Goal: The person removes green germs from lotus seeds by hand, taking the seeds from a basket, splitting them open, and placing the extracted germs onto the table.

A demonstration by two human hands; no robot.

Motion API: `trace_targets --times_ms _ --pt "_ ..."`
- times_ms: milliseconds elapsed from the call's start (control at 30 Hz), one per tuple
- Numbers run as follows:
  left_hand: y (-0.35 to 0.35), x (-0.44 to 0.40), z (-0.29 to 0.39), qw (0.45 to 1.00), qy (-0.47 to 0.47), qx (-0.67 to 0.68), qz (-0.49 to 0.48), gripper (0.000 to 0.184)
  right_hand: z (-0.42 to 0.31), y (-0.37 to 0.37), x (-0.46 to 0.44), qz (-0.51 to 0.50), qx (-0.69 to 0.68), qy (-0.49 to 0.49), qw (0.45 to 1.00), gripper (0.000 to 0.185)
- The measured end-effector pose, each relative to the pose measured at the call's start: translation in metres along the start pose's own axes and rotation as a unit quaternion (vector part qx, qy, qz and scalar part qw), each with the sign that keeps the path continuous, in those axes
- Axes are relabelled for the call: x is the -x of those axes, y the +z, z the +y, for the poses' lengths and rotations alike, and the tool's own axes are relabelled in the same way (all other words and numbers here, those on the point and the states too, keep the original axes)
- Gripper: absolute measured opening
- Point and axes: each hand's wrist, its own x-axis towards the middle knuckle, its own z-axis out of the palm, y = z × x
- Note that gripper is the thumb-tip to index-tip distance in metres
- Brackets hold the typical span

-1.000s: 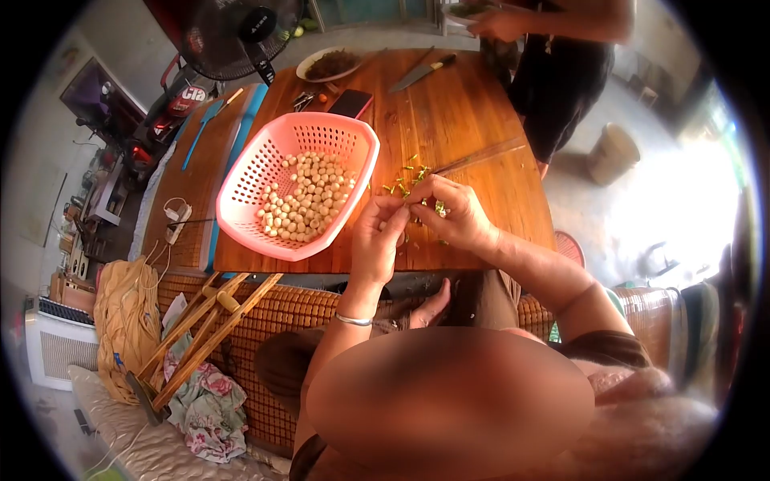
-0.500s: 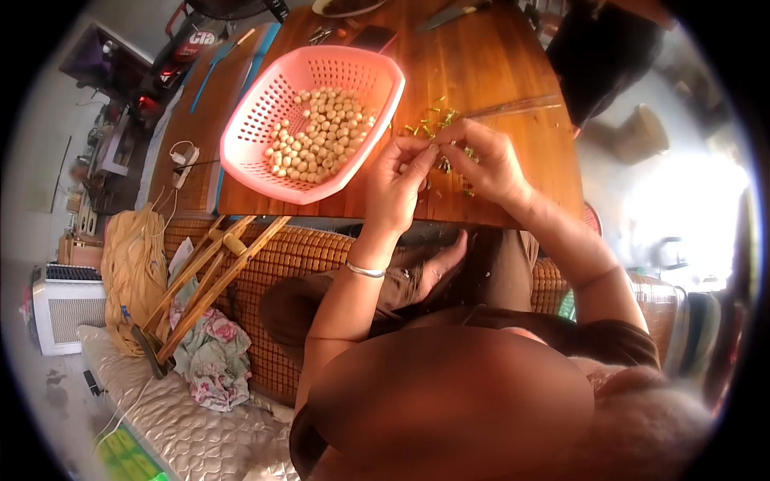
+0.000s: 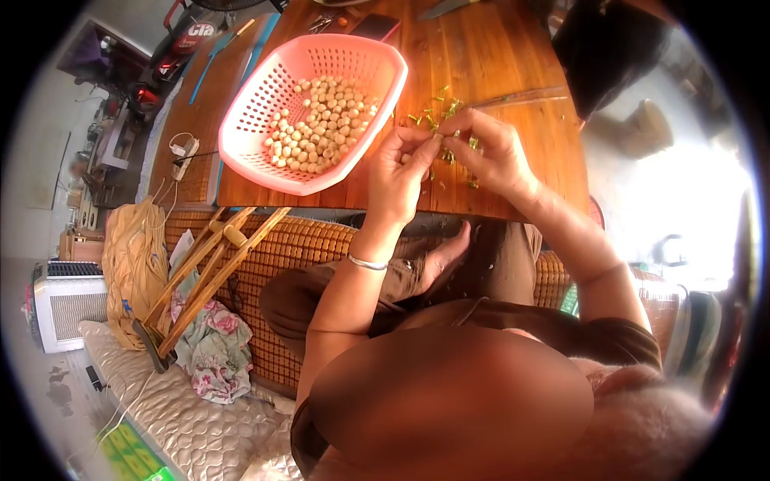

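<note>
Left of the left hand (image 3: 397,175) and right hand (image 3: 496,160), pinching something unclear, lie pale seeds (image 3: 321,128).

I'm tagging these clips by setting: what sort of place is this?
Probably a home's living or dining area: a brown seat and a floral cloth are close to a wooden table that holds a pink basket of pale round pieces.

Wooden table (image 3: 513,60) with pink basket (image 3: 258,112), green scraps (image 3: 433,122), dark flat object (image 3: 375,26), knife blade (image 3: 443,8)
</note>
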Motion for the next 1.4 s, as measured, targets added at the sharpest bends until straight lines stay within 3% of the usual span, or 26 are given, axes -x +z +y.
trace_targets --times_ms 767,867,900,933,1200,1400 --pt "0.007 0.002 0.002 0.997 0.031 -0.068 0.014 0.008 0.002 0.002 0.004 0.014 0.057 -0.028 0.998 0.01" --pt "0.012 0.004 0.004 0.989 0.034 -0.138 0.03 0.006 0.005 0.003 0.004 0.004 0.061 -0.021 0.998 0.009" --pt "0.017 0.005 0.003 0.982 0.073 -0.169 0.041 0.007 0.005 0.003 0.005 0.004 0.061 -0.021 0.998 0.009" --pt "0.019 0.005 0.002 0.972 0.112 -0.199 0.052 0.008 0.006 0.004 0.005 0.001 0.055 -0.014 0.998 0.009" --pt "0.014 0.009 0.004 0.969 0.077 -0.23 0.038 0.006 0.001 0.003 0.007 -0.014 0.016 0.075 0.997 0.007" --pt "0.003 0.004 -0.003 0.996 0.016 -0.092 0.017 0.006 0.007 0.0 0.007 -0.032 -0.089 0.162 0.982 0.005"
